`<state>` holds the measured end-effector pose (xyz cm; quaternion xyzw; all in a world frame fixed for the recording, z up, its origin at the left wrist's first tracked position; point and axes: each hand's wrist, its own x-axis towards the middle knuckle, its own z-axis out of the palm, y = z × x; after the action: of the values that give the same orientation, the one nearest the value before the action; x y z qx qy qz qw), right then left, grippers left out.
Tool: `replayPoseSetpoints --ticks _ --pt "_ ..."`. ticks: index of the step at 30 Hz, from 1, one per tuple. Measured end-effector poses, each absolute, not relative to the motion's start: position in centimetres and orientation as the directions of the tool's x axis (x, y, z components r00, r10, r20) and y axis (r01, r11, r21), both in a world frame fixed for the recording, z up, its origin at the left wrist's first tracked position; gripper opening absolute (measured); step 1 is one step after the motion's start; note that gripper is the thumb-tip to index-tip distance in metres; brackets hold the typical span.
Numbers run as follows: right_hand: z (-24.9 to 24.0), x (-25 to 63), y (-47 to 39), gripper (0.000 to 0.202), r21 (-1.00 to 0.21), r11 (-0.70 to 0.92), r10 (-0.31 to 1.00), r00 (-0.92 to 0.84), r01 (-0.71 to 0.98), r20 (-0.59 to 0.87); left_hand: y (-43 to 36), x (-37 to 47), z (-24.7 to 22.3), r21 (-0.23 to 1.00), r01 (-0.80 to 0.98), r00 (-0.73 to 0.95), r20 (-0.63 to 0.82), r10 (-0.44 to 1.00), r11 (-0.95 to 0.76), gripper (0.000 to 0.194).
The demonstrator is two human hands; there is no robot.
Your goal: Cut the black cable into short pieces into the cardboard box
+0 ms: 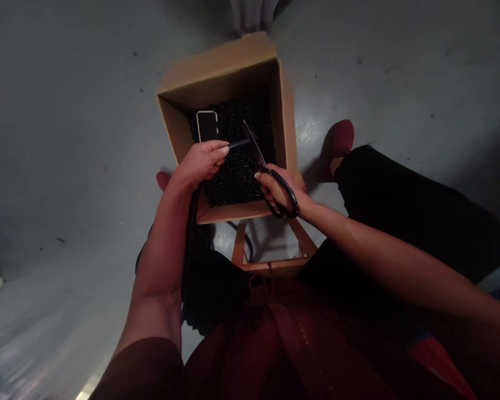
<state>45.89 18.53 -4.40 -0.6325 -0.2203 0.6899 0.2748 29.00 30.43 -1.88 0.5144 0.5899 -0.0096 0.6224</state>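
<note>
Gray floor (87, 139) surrounds an open cardboard box (289, 111), apparently propped on a wooden stool (275, 269) between a worker's legs, as 2 bare hands meet above its contents. The left hand (206, 160), over the box's left edge, pinches a black corrugated tube (238, 144) between thumb and fingers, its short free end jutting right. The right hand (280, 186), near the near right corner, is wrapped around the handles of black-handled scissors (260, 156), blades angled toward the far edge. Cutting appears to be the step in hand: the tube's tip lies just beside the blades, over the middle of the box, though whether the 2 touch cannot be told, nor how wide the blades part. A clean snip would call for a steady left pinch and blades set squarely across the tube. Below, small black pieces (233, 178) cover the bottom; a pale-rimmed smartphone (207, 125) lies on them toward the far left corner.
</note>
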Motion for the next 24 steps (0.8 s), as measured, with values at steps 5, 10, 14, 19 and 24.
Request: replayPoseSetpoints --ticks 5,10,14,19,24 --pt "-4.3 45.8 18.8 0.021 -0.588 -0.79 0.604 -0.048 -0.175 -0.796 30.5 28.9 -2.0 0.628 0.615 0.298 -0.745 0.597 0.476 0.033" --pt "-5.2 45.7 18.6 0.026 -0.62 -0.758 0.644 -0.086 -0.203 -0.76 30.6 28.9 -1.9 0.638 0.587 0.309 -0.746 0.59 0.499 0.033" --pt "-4.9 45.6 18.7 0.022 -0.651 -0.753 0.657 -0.074 -0.091 -0.75 30.9 28.7 -1.7 0.654 0.523 0.309 -0.743 0.594 0.546 0.034" --pt "-3.9 45.4 18.7 0.019 -0.666 -0.743 0.658 -0.111 0.064 -0.745 31.2 28.7 -1.4 0.656 0.467 0.29 -0.747 0.599 0.593 0.032" --pt "-3.5 45.4 18.4 0.025 -0.708 -0.699 0.694 -0.143 0.103 -0.706 31.1 28.9 -1.3 0.653 0.437 0.306 -0.754 0.581 0.618 0.03"
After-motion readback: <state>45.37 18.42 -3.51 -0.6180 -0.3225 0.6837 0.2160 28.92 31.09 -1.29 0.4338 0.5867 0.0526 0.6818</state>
